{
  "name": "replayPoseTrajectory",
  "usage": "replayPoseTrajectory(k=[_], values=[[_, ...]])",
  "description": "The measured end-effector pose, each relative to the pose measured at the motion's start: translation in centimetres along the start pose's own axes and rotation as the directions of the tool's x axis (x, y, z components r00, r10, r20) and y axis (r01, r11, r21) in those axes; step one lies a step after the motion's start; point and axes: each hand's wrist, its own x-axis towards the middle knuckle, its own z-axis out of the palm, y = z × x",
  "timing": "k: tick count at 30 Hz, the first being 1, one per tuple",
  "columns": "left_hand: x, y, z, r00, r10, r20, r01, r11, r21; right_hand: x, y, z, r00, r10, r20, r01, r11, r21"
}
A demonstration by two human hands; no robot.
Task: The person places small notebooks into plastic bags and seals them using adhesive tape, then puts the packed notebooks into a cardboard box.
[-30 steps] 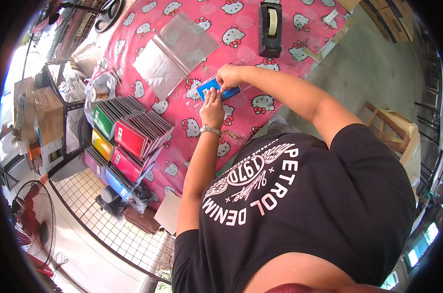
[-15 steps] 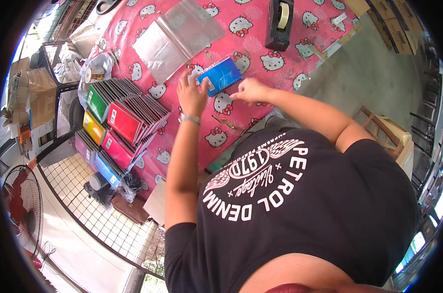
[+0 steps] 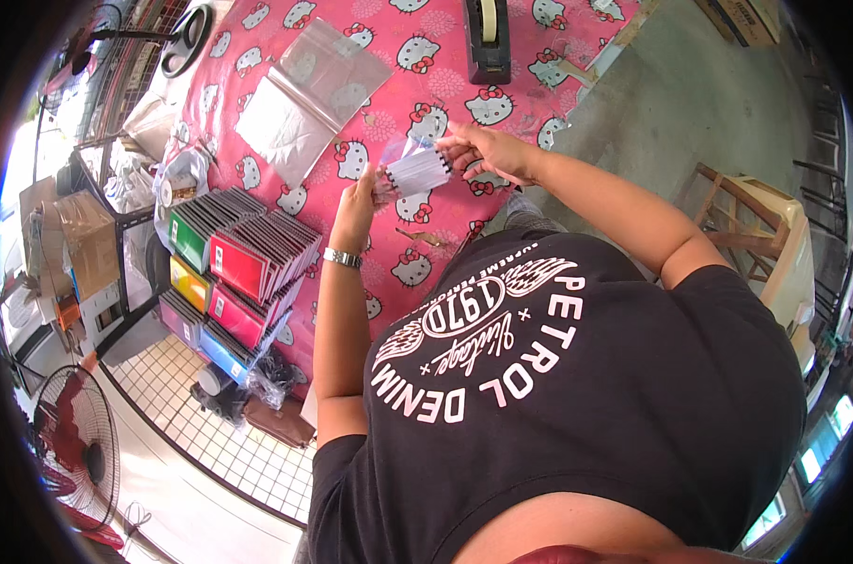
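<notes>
A small spiral notebook point(image 3: 419, 171) is raised above the pink patterned tablecloth point(image 3: 398, 230), its pale side up and dark rings at its right end. Clear plastic shows along its far edge. The left end is pinched by my left hand point(image 3: 356, 209), which wears a metal watch. My right hand point(image 3: 490, 152) has its fingers around the ringed end, some hidden by the notebook. Beyond my left hand lie clear plastic sleeves point(image 3: 290, 122), flat on the cloth.
Stacks of spiral notebooks point(image 3: 243, 263) in several colours stand at the table's left edge. A black tape dispenser point(image 3: 488, 52) sits at the far side. Scissors point(image 3: 187, 42) lie far left. A standing fan point(image 3: 78, 446) is lower left, a wooden chair point(image 3: 742, 221) to the right.
The notebook has come up off the cloth and turned from its blue cover to its pale side. My right hand has moved onto its ringed end. The whole view has shifted slightly.
</notes>
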Motion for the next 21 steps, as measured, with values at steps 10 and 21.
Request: replayPoseTrajectory(k=[10, 21], values=[[3.9, -0.5, -0.6, 0.896, 0.126, 0.426, -0.055, 0.983, -0.176, 3.5, -1.0, -1.5, 0.948, -0.202, 0.244, 0.312, 0.731, -0.606], [1.6, 1.9, 3.5, 0.691, 0.702, 0.170, -0.575, 0.393, 0.718, 4.2, 0.7, 1.9, 0.766, -0.636, 0.094, 0.467, 0.450, -0.761]])
